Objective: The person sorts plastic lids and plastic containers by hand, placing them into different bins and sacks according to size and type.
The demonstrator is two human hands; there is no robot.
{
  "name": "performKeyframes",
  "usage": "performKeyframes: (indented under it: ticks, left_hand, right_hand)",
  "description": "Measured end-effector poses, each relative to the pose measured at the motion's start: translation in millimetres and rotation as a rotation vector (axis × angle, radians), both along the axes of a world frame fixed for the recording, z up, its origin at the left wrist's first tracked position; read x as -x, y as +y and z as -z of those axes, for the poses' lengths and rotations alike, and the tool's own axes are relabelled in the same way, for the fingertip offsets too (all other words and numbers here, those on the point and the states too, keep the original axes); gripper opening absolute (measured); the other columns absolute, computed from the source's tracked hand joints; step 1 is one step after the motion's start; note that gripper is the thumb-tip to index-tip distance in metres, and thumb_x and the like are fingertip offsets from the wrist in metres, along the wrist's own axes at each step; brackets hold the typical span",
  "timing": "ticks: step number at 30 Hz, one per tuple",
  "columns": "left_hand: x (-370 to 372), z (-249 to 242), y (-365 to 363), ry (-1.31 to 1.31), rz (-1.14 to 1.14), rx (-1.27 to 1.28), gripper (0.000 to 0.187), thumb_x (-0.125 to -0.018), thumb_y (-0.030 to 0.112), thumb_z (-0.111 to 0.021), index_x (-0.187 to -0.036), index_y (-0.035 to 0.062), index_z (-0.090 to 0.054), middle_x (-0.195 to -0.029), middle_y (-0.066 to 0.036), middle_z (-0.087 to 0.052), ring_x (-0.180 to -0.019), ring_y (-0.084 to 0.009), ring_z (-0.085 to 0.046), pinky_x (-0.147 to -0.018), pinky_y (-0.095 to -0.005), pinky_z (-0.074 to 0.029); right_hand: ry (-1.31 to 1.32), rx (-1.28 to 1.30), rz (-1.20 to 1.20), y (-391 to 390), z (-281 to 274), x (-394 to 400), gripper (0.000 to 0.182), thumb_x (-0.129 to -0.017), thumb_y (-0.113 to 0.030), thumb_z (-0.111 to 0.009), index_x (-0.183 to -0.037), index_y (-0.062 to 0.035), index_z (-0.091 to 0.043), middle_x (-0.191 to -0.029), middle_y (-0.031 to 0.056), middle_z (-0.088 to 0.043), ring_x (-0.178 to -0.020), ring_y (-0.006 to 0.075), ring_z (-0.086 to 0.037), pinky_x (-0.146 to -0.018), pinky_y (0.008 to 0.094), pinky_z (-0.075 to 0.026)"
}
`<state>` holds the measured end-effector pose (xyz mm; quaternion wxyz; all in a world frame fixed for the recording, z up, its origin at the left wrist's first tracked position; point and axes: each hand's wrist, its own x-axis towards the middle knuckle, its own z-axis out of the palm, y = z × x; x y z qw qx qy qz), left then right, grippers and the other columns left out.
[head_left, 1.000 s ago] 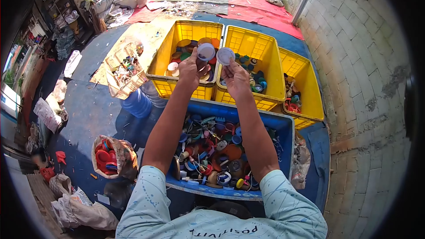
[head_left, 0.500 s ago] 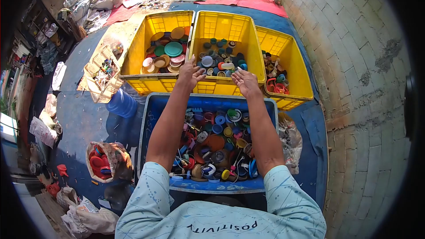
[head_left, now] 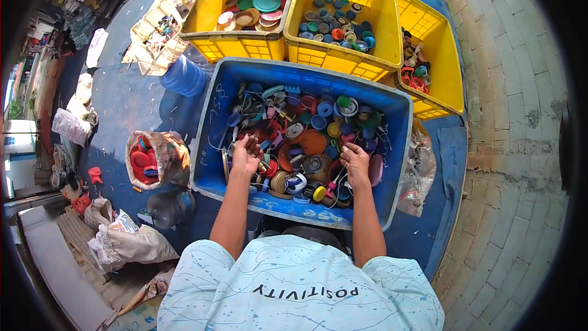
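Note:
The blue crate in front of me holds a jumbled heap of plastic lids, caps and small parts. Over its near left part is my left hand, palm turned up, fingers loosely bent and apart with nothing in them. My right hand hovers above the near right part of the heap, its fingers half curled and empty. Between the hands lie an orange-brown round lid, a blue-and-white cap and a yellow cap. A pink oval lid leans just right of my right hand.
Beyond stand three yellow crates: the left one with flat lids, the middle one with small caps, the right one with mixed pieces. At left are a blue water jug, a sack of red pieces and a cream basket.
Both hands have drawn back from the middle yellow crate to above the blue crate. The view has tipped downward, and several light-coloured lids no longer show in the middle crate.

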<state>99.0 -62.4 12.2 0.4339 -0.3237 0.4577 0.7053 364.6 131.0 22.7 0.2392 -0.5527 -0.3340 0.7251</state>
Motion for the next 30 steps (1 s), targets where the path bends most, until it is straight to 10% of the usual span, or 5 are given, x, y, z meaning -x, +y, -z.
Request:
performKeyframes:
  ticks: [13, 30]
  left_hand:
    - [-5, -28, -61, 0.061, -0.057, -0.089, 0.014, -0.090, 0.026, -0.063, -0.092, 0.0116, -0.064, -0.090, -0.001, -0.063, -0.080, -0.0149, -0.057, -0.073, -0.0344, -0.048]
    - [-16, -41, -72, 0.054, 0.063, -0.031, 0.016, -0.092, 0.024, -0.060, -0.094, 0.0090, -0.064, -0.088, -0.002, -0.065, -0.076, -0.0144, -0.059, -0.071, -0.0326, -0.049]
  right_hand:
    - [-0.478, -0.586, -0.666, -14, 25, 137, 0.027, -0.078, -0.021, -0.068, -0.097, -0.0017, -0.068, -0.084, 0.0120, -0.069, -0.080, 0.0201, -0.065, -0.073, 0.0316, -0.049]
    - [-0.924, -0.672, -1.029, -5, 75, 262, 0.028, -0.077, -0.021, -0.061, -0.103, -0.0116, -0.067, -0.106, 0.0195, -0.065, -0.098, 0.0377, -0.063, -0.081, 0.0461, -0.051]
